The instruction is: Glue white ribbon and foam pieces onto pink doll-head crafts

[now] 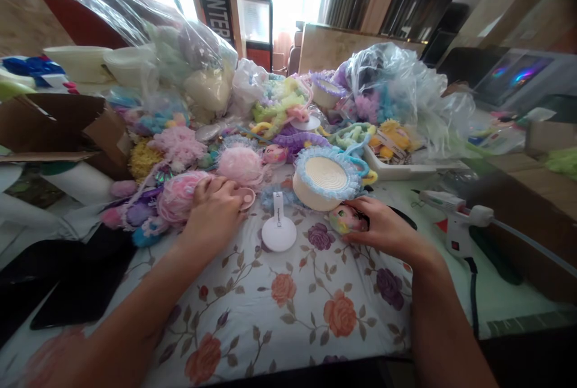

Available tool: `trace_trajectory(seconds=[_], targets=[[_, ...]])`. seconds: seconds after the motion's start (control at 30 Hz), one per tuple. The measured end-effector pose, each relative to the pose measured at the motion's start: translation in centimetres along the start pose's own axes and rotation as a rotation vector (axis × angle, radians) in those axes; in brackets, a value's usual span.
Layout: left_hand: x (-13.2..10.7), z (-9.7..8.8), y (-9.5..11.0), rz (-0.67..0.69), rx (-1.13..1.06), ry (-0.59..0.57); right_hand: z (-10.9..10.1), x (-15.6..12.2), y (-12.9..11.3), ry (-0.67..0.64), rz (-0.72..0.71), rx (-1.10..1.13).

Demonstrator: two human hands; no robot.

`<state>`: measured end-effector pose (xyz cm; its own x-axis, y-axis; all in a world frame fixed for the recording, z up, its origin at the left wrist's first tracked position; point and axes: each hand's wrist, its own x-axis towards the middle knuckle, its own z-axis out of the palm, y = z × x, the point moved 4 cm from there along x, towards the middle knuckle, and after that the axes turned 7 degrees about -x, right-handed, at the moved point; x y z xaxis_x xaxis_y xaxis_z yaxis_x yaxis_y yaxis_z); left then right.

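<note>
My left hand (216,210) lies on the cloth against a ball of pink fluffy yarn (180,194), its fingers bent loosely and a little apart. A small pink round piece (247,198) sits at its fingertips; I cannot tell whether it is gripped. Between the hands lies a white disc (279,236) with a printed white strip. My right hand (383,222) has thumb and fingers around a small doll head (346,219) with a green eye. Just behind it stands a round cream basket (322,177) with a light blue frilly rim.
Several pompoms and yarn pieces (175,144) crowd the back. A cardboard box (54,129) stands left, a white tray (401,168) of yellow items back right. A glue gun (451,213) with its cord lies right. Clear plastic bags (392,75) bulge behind. Flowered cloth (279,322) covers the front.
</note>
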<state>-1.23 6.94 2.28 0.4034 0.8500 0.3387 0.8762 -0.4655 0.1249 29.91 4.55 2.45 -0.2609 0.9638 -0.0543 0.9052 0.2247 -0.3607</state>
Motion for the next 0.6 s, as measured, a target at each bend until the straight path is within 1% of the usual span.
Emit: trace_trajectory(seconds=[0.07, 0.2, 0.27, 0.37, 0.47, 0.53, 0.6], targets=[[0.1, 0.0, 0.0, 0.009, -0.011, 0.005, 0.2, 0.1, 0.1, -0.003, 0.014, -0.02], [0.6, -0.4, -1.2, -0.08, -0.087, 0.078, 0.2, -0.2, 0.0, -0.016, 0.004, -0.029], [0.8, -0.5, -1.8, -0.108, -0.134, 0.107, -0.2, -0.6, -0.1, -0.022, -0.003, 0.019], [1.0, -0.2, -2.1, -0.094, -0.146, 0.116, -1.0, -1.3, -0.5, -0.034, -0.02, 0.159], [0.8, 0.1, -1.9, -0.065, -0.099, 0.149, -1.9, -2.0, -0.8, -0.035, -0.096, 0.343], [0.7, 0.1, -1.7, -0.062, -0.051, 0.189, -2.5, -2.6, -0.9, 0.004, -0.185, 0.495], [0.7, 0.0, -1.7, -0.069, -0.001, 0.217, -3.0, -3.2, -0.7, 0.078, -0.272, 0.663]])
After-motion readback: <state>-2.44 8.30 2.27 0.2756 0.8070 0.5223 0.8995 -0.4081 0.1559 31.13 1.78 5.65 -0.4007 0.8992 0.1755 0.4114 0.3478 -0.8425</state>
